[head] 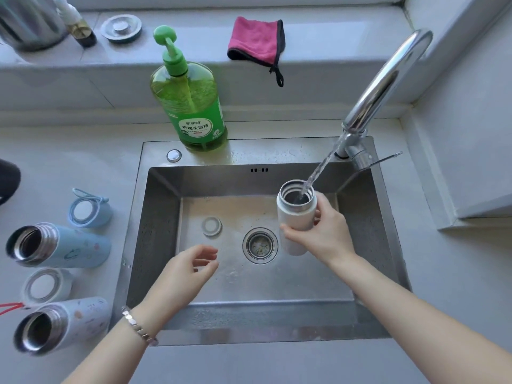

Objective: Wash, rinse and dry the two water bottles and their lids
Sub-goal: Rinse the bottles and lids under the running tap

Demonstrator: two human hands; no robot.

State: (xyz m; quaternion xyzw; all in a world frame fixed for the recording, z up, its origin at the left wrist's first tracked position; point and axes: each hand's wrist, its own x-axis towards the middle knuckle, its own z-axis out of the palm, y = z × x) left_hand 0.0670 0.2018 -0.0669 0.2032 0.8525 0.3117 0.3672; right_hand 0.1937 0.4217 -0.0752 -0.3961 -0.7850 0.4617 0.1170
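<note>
My right hand (325, 234) grips a white water bottle (295, 214) upright over the sink, its open mouth under the running stream from the faucet (382, 87). Its white lid (212, 226) lies on the sink floor left of the drain. My left hand (191, 268) hovers over the sink with loosely curled fingers, holding nothing. On the counter to the left lie a blue bottle (63, 245) and a pale patterned bottle (69, 322), both open and on their sides, with a blue lid (88, 210) and a white lid (45, 286) beside them.
A green dish soap pump bottle (191, 106) stands on the steel sink (155, 206) rim at the back. A pink cloth (256, 40) hangs over the ledge behind. A metal strainer plug (121, 28) and a small dark bottle (83, 31) sit on the ledge's left.
</note>
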